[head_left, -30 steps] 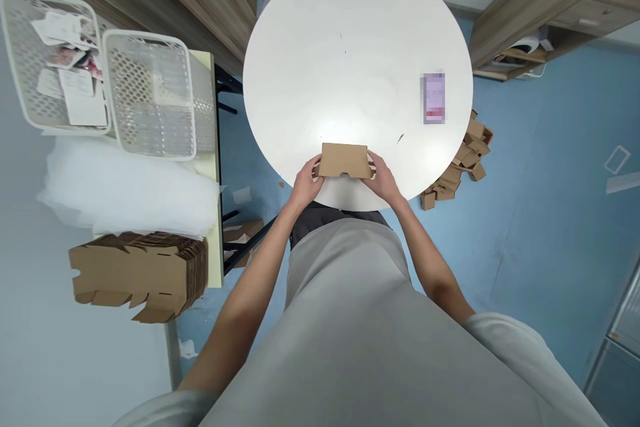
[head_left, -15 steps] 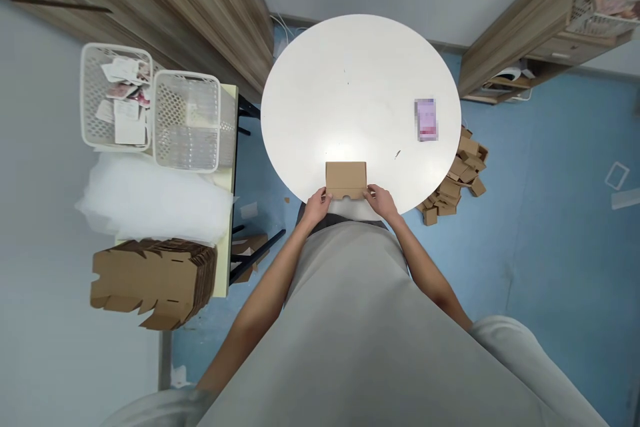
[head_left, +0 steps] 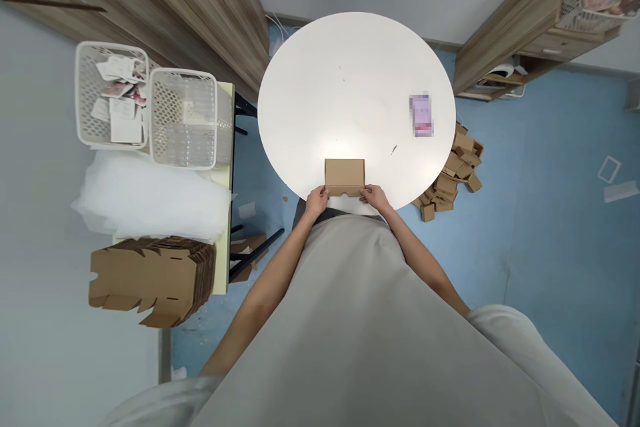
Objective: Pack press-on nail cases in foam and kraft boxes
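A small brown cardboard box (head_left: 345,173) lies at the near edge of the round white table (head_left: 350,93), its lid closed on top and a notched front flap facing me. My left hand (head_left: 317,201) grips the box's near left corner, fingers curled. At the near right corner my right hand (head_left: 375,197) holds the box too, thumb and fingers closed on its edge. What lies inside the box is hidden.
A blurred purple item (head_left: 422,115) lies on the table's right. Small boxes (head_left: 453,177) are heaped on the floor. On the left stand white baskets (head_left: 113,47), a white sheet stack (head_left: 155,193) and flat cardboard blanks (head_left: 145,277).
The front flap looks slightly more folded down against the box. Both hands stay at its near corners; the whole view has shifted a little.
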